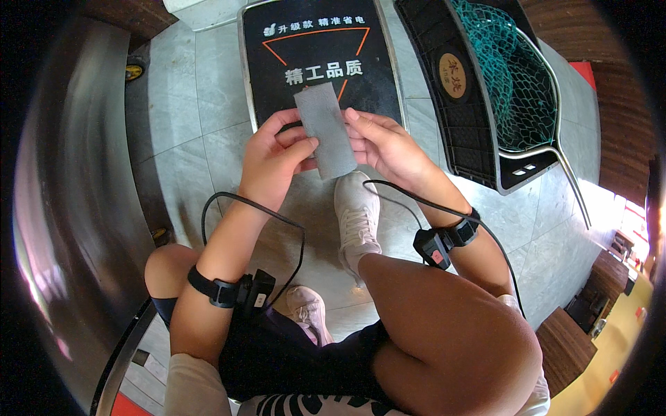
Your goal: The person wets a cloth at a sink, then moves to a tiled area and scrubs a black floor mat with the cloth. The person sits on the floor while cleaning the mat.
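A grey rectangular piece with a fine, rough-looking surface (327, 130) is held up in front of me; whether it is a sanding sheet or a foam pad I cannot tell. My left hand (281, 156) grips its left edge, the thumb lying on its face and the fingers behind. At its right edge is my right hand (382, 140), thumb raised and fingertips at or behind the edge. Beyond the piece lies a black panel with a metal rim (317, 49), bearing printed writing and orange lines. Both wrists carry strapped black devices with cables.
To the right stands a black plastic crate-like container (458, 104) with a green net (494, 78) and a bent metal tube (559, 114). A large metal surface (78, 208) curves along the left. My shoes (358, 213) rest on grey floor tiles (174, 104).
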`<state>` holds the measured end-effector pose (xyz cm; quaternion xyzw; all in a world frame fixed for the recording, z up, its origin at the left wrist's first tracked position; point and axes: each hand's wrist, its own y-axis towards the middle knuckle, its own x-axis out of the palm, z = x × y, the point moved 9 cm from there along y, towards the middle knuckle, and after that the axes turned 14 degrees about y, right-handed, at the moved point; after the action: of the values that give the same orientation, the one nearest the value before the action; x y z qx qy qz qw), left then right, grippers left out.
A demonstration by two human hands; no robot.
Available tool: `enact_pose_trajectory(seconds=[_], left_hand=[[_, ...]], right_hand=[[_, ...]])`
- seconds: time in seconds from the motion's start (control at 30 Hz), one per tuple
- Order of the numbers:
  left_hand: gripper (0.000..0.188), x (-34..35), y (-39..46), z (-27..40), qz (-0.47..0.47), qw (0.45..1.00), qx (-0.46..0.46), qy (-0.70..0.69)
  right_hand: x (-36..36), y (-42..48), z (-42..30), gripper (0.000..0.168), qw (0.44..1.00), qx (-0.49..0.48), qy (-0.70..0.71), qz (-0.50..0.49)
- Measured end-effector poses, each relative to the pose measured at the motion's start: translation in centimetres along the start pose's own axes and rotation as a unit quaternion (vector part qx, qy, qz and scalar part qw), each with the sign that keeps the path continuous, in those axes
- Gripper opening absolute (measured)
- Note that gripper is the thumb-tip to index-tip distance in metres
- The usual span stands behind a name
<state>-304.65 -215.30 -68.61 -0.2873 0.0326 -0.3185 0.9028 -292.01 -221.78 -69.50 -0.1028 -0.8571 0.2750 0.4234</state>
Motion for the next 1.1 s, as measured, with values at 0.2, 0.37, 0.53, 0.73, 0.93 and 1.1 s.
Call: enact_pose_trajectory(seconds=[0.2, 0.37, 0.53, 0.73, 0.93, 1.1], left_hand=[[0.042, 0.3, -0.3, 0.9, 0.003, 0.999, 0.021, 0.050], [0.042, 0.6, -0.5, 0.7, -0.001, 0.996, 0.028, 0.084], [0.042, 0.0, -0.1, 1.8, 0.042, 0.958, 0.150, 0.242], [0.047, 0.3, 0.7, -1.8, -0.060, 0.997, -0.019, -0.047], [0.043, 0.4, 0.4, -1.5, -0.049, 0.999, -0.003, -0.001], [0.034, 0.7, 0.6, -1.4, -0.041, 0.999, 0.012, -0.007]], right_hand=[[0.5, -0.1, -0.8, 0.035, 0.988, -0.069, -0.135, -0.001], [0.9, 0.1, 0.1, 0.031, 0.992, -0.017, -0.122, -0.025], [0.4, 0.0, -0.2, 0.025, 0.992, -0.063, -0.104, -0.019], [0.8, 0.0, -0.9, 0.023, 0.992, -0.098, -0.064, -0.044], [0.3, -0.3, -1.5, 0.026, 0.982, -0.130, -0.137, -0.007], [-1.2, -0.4, -3.3, 0.030, 0.938, -0.221, -0.247, 0.106]])
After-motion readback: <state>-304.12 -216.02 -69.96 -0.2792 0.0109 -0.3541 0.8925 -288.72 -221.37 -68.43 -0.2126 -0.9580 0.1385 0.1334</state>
